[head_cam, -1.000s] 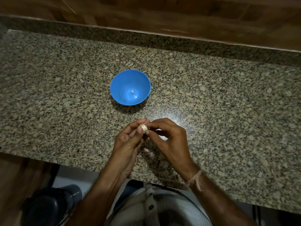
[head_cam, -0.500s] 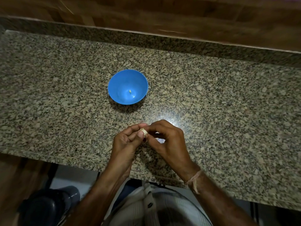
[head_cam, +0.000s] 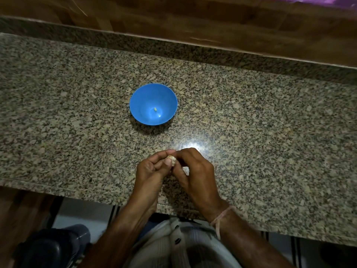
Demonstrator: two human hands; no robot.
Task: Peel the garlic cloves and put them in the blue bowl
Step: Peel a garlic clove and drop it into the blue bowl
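A blue bowl (head_cam: 143, 115) stands on the speckled granite counter (head_cam: 251, 122), a little beyond my hands. One small pale clove (head_cam: 155, 109) lies at its bottom. Both hands meet over the counter's near part and pinch a whitish garlic clove (head_cam: 172, 160) between their fingertips. My left hand (head_cam: 152, 171) holds it from the left with thumb and forefinger. My right hand (head_cam: 195, 171) grips it from the right, and its curled fingers hide the clove's far side.
A raised granite strip (head_cam: 173, 49) and a wooden wall (head_cam: 193, 18) bound the counter at the back. The counter's front edge (head_cam: 77, 190) runs under my wrists. A dark object (head_cam: 54, 246) sits on the floor at lower left.
Both hands have stayed together on the clove with only small finger shifts. The view has drifted slightly, so bowl and hands sit a little lower in frame.
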